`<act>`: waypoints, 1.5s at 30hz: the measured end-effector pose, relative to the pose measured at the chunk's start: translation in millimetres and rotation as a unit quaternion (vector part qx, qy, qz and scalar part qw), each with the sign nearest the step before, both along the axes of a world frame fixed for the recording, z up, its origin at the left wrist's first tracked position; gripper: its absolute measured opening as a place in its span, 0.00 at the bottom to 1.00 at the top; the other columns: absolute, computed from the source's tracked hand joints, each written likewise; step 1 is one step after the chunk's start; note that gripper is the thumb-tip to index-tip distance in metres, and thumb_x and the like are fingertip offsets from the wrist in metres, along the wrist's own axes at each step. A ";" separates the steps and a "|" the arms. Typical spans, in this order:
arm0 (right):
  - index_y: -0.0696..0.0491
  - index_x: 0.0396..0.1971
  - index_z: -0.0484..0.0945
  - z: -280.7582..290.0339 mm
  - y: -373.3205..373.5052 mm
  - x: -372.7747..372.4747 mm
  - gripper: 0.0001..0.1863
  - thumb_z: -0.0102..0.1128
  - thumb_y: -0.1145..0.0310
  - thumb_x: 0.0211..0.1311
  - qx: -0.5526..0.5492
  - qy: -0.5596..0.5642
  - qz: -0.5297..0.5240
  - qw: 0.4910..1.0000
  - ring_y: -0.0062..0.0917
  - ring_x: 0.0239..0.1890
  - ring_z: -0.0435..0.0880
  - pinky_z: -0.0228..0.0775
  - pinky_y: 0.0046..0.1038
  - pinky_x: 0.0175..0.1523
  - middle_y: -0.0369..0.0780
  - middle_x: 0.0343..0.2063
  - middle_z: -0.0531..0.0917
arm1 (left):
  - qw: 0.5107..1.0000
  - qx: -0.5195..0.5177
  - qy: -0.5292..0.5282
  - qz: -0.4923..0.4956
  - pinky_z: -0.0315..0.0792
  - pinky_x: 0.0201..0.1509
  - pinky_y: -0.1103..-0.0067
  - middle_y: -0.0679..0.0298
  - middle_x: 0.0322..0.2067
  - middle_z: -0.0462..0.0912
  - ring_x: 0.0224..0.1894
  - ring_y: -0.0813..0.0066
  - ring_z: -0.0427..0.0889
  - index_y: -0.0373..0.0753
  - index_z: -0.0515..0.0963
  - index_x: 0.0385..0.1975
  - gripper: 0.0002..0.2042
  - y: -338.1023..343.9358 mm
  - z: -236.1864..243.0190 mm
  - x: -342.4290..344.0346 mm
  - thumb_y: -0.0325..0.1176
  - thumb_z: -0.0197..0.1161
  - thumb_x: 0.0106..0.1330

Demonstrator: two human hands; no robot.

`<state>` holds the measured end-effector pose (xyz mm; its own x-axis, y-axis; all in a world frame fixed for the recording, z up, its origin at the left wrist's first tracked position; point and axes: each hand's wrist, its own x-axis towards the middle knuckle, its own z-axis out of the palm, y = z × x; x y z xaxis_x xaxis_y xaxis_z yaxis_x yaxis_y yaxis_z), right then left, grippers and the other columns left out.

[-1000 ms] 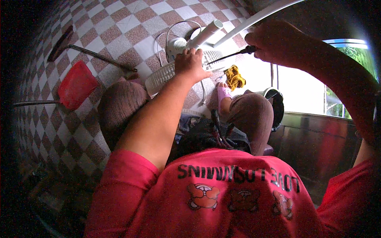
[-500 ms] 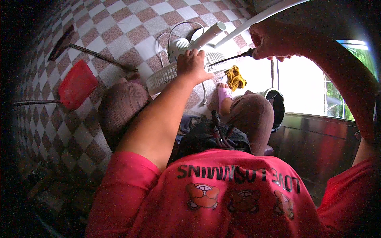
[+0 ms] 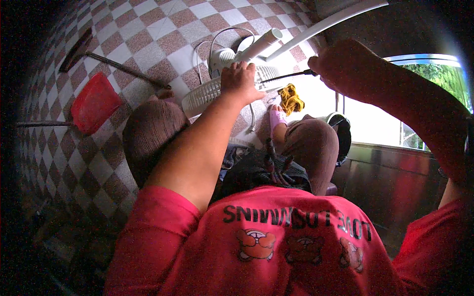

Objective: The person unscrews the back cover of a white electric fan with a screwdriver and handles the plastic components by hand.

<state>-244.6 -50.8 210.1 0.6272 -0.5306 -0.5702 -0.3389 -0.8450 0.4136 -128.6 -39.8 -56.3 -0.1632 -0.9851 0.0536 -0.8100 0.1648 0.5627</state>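
A white electric fan (image 3: 202, 97) with a slatted grille lies on its side on the floor between my knees. My left hand (image 3: 239, 81) is wrapped over the grille's edge and grips it, its fingers close to the middle of the fan. In my right hand (image 3: 338, 63), closed in a fist, is the handle of a screwdriver (image 3: 289, 76). Its long thin shaft points left, and the tip meets the fan near my left fingertips; the exact contact spot is too small to tell. The fist hides most of the handle. Behind the grille rises the fan's white tube (image 3: 261, 44).
A yellow cloth (image 3: 291, 100) lies beyond my pink-shod foot (image 3: 277, 118). Right of my knee stands a dark-lined bucket (image 3: 343, 133). On the checkered floor at left are a red dustpan (image 3: 96, 103) and a long-handled broom (image 3: 76, 53). A white cord (image 3: 200, 61) loops behind the fan.
My right hand has rolled over and dropped slightly, so its back now shows and covers more of the screwdriver handle. My left hand stays on the fan.
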 end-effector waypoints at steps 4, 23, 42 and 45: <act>0.62 0.27 0.75 5.0 -0.6 12.5 0.09 0.62 0.71 0.52 0.044 0.016 -0.073 0.996 0.35 0.22 0.81 0.75 0.38 0.31 0.46 0.19 0.80 | 0.999 -0.026 0.019 -0.007 0.65 0.60 0.62 0.57 0.50 0.75 0.57 0.59 0.72 0.40 0.72 0.51 0.37 3.2 -2.4 -5.9 0.52 0.77 0.40; 0.60 0.24 0.77 7.5 -38.9 11.3 0.13 0.55 0.65 0.63 0.199 -0.050 -0.644 0.737 0.21 0.10 0.74 0.64 0.25 0.13 0.41 0.15 0.80 | 0.999 -0.023 0.029 -0.030 0.63 0.63 0.63 0.59 0.49 0.76 0.57 0.60 0.71 0.40 0.72 0.50 0.38 6.0 -3.8 -9.8 0.50 0.78 0.38; 0.54 0.28 0.75 -3.5 -21.2 -2.0 0.13 0.53 0.60 0.65 0.043 0.015 -0.561 0.826 0.22 0.14 0.79 0.69 0.24 0.16 0.38 0.18 0.81 | 0.998 -0.004 0.054 0.035 0.61 0.63 0.61 0.59 0.52 0.75 0.59 0.61 0.70 0.39 0.76 0.49 0.34 -10.4 -13.8 -14.5 0.49 0.75 0.42; 0.55 0.33 0.76 -1.0 -18.2 -4.3 0.13 0.53 0.59 0.66 0.103 -0.048 -0.545 0.831 0.20 0.14 0.78 0.70 0.24 0.17 0.37 0.19 0.81 | 0.998 0.002 0.052 0.034 0.61 0.64 0.61 0.59 0.52 0.75 0.59 0.62 0.69 0.39 0.76 0.50 0.35 -11.3 -17.4 -15.8 0.51 0.75 0.42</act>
